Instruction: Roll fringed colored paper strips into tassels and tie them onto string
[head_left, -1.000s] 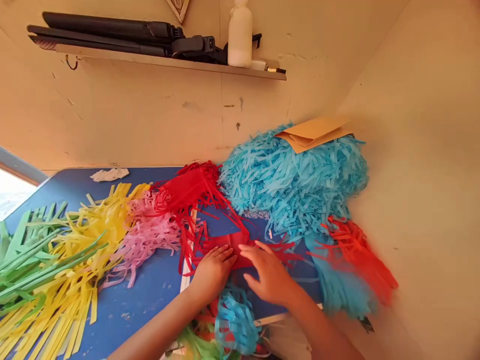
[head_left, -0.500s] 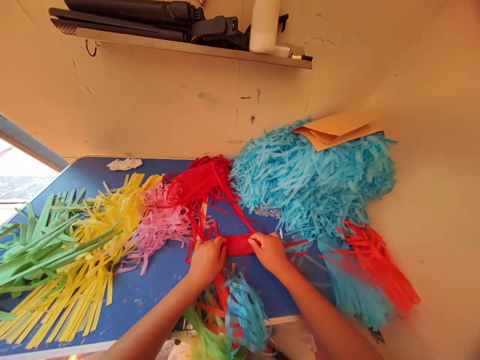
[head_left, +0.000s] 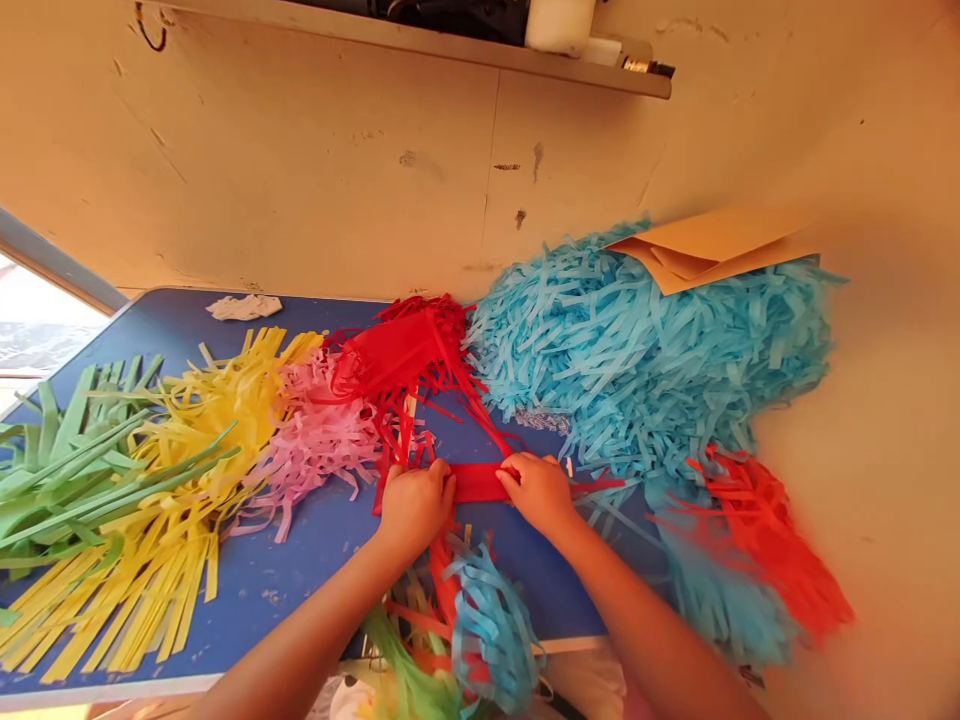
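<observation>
A red strip of tissue paper [head_left: 478,483] is stretched flat between my two hands, low over the table. My left hand [head_left: 417,506] pinches its left end with fingers curled closed. At the right end, my right hand [head_left: 537,491] grips the strip between thumb and fingers. Loose red ends stick out beyond both hands. Behind them lies a heap of red fringed tissue paper [head_left: 397,352], with a long red strand trailing toward my right hand. Close below my hands is a bunch of light blue fringe [head_left: 493,620], with green fringe [head_left: 409,665] beside it.
Pink [head_left: 322,430], yellow [head_left: 187,490] and green fringe [head_left: 67,470] cover the left of the blue table [head_left: 300,590]. A big light blue fringe pile [head_left: 645,350] fills the right, topped by folded brown paper [head_left: 712,250]. Red fringe [head_left: 780,540] hangs at the right. Above runs a wall shelf [head_left: 420,42].
The head view has tilted slightly downward, so the shelf sits higher in the picture. Both hands keep their hold on the red strip, with hardly any movement.
</observation>
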